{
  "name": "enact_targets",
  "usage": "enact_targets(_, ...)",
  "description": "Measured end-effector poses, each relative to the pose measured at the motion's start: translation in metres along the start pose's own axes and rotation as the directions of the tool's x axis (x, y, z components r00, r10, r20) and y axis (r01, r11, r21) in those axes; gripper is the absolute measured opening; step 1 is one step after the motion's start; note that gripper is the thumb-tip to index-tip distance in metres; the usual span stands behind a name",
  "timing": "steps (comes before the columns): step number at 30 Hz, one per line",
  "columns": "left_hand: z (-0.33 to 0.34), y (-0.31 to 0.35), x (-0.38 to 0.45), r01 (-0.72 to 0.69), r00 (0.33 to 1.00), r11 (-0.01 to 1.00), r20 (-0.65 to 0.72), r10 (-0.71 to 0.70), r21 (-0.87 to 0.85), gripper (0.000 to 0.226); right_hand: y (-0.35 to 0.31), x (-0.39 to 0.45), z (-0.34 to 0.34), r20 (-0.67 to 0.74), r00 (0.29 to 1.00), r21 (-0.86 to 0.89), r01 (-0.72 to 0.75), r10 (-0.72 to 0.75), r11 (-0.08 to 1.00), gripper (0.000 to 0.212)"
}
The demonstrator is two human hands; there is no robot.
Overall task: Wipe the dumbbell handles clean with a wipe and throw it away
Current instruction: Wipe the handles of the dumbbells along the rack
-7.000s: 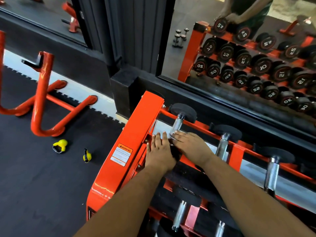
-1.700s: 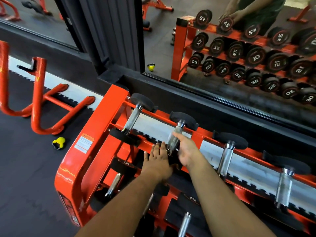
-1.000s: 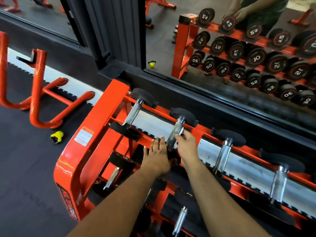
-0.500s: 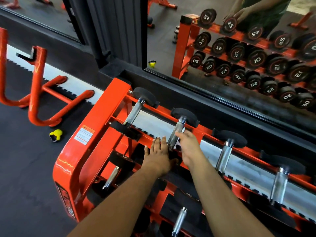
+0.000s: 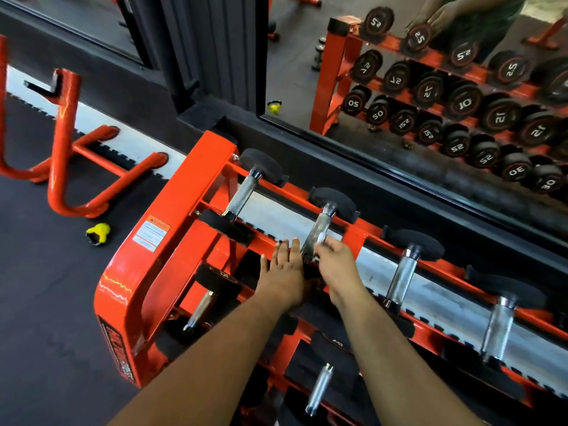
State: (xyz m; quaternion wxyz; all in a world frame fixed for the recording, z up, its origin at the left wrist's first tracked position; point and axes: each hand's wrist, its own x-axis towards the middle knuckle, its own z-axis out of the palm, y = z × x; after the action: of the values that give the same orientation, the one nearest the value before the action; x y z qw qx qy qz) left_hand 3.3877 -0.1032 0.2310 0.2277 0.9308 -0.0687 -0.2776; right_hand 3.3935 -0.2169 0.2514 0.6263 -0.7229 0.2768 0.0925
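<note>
While left hand (image 5: pixel 284 273) lies flat, right hand (image 5: pixel 333 265) — grip curled — pinches dumbbell handle (image 5: pixel 316 233).

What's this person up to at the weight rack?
A person is cleaning dumbbells on the top row of an orange rack. The right hand is at the metal handle of the second dumbbell from the rack's left end, with something pale, probably the wipe, at the fingers. The left hand rests flat beside it. Other dumbbells sit further along.
</note>
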Motion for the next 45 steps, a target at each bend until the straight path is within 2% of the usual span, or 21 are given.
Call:
enact_targets(3,-0.004,0.004,-0.003,0.007,1.0,1.0,0.002,-0.007,-0.003,0.102,-0.029,0.027,0.001,-0.116,0.991,0.263,-0.03,0.063,0.964,0.013)
enact_targets(5,-0.005,0.005,-0.003,0.017,1.0,1.0,0.014,-0.017,-0.001,0.1,-0.033,0.038,0.0,-0.107,0.984,0.4,-0.088,0.142,0.912,0.013)
enact_targets(9,-0.006,0.004,-0.003,0.014,0.999,1.0,0.035,-0.015,0.023,0.097,-0.014,0.026,0.0,0.021,0.966,0.32,-0.249,0.256,0.914,0.018)
enact_targets(11,-0.005,0.003,-0.002,0.007,1.0,1.0,0.03,-0.007,0.015,0.098,-0.017,0.029,-0.001,0.056,0.955,0.388,-0.29,0.292,0.875,0.019)
enact_targets(14,-0.005,0.003,-0.003,0.004,1.0,1.0,0.028,-0.004,0.018,0.099,-0.032,0.043,-0.006,0.019,0.959,0.531,-0.248,0.282,0.81,0.025)
enact_targets(17,-0.007,0.003,-0.002,0.006,0.999,1.0,0.035,-0.007,0.018,0.099,-0.032,0.041,-0.007,0.066,0.96,0.432,-0.274,0.273,0.859,0.03)
enact_targets(20,-0.006,0.003,-0.002,0.009,0.999,1.0,0.032,-0.01,0.014,0.097,-0.007,0.027,-0.008,0.086,0.964,0.232,-0.264,0.251,0.936,0.017)
enact_targets(23,-0.005,0.003,-0.002,0.007,1.0,1.0,0.023,-0.007,0.002,0.097,0.013,0.021,-0.01,-0.077,0.989,0.151,-0.117,0.13,0.982,0.012)
enact_targets(24,-0.004,0.002,-0.002,0.005,1.0,1.0,0.02,-0.005,0.001,0.098,0.016,0.022,-0.012,-0.145,0.988,0.102,-0.033,0.047,0.994,0.015)
enact_targets(25,-0.003,0.002,-0.002,0.003,1.0,1.0,0.015,-0.003,-0.002,0.098,0.015,0.024,-0.014,-0.201,0.975,-0.029,0.086,-0.09,0.996,0.017)
enact_targets(26,-0.003,0.002,-0.002,0.003,1.0,1.0,0.011,-0.003,-0.008,0.098,0.013,0.024,-0.018,-0.208,0.941,-0.221,0.219,-0.266,0.95,0.02)
enact_targets(28,-0.002,0.001,0.0,0.002,1.0,1.0,-0.002,-0.002,-0.022,0.1,0.008,0.029,-0.025,-0.072,0.834,-0.597,0.403,-0.547,0.694,0.035)
enact_targets(30,-0.002,0.001,0.0,0.002,1.0,0.999,-0.001,-0.002,-0.036,0.1,0.012,0.04,-0.031,0.234,0.793,-0.789,0.493,-0.562,0.367,0.048)
enact_targets(31,-0.002,0.001,0.0,0.002,1.0,0.999,0.006,-0.001,-0.039,0.099,0.019,0.044,-0.034,0.373,0.764,-0.826,0.532,-0.527,0.186,0.052)
enact_targets(33,-0.002,0.0,0.0,-0.003,1.0,0.999,0.011,0.004,-0.042,0.098,0.033,0.049,-0.042,0.566,0.648,-0.797,0.589,-0.509,-0.135,0.057)
enact_targets(35,-0.001,-0.001,0.0,-0.008,1.0,0.999,0.004,0.008,-0.045,0.098,0.033,0.053,-0.054,0.681,0.54,-0.727,0.582,-0.495,-0.364,0.06)
enact_targets(37,0.0,0.0,0.0,-0.01,1.0,0.999,0.008,0.01,-0.035,0.099,0.016,0.056,-0.063,0.7,0.559,-0.714,0.533,-0.445,-0.453,0.064)
enact_targets(40,-0.001,0.0,0.0,-0.005,1.0,1.0,0.008,0.006,-0.026,0.099,-0.007,0.06,-0.059,0.635,0.643,-0.766,0.452,-0.428,-0.457,0.067)
enact_targets(41,-0.001,0.0,0.0,-0.006,1.0,1.0,0.006,0.006,-0.029,0.099,-0.009,0.057,-0.055,0.652,0.641,-0.748,0.457,-0.405,-0.481,0.065)
enact_targets(44,-0.001,0.0,0.0,-0.007,1.0,0.999,-0.001,0.007,-0.037,0.098,-0.011,0.051,-0.049,0.841,0.481,-0.511,0.553,-0.25,-0.658,0.058)
enact_targets(45,0.0,-0.001,0.0,-0.006,1.0,0.999,0.002,0.006,-0.042,0.098,-0.013,0.053,-0.051,0.861,0.451,-0.478,0.564,-0.234,-0.674,0.057)
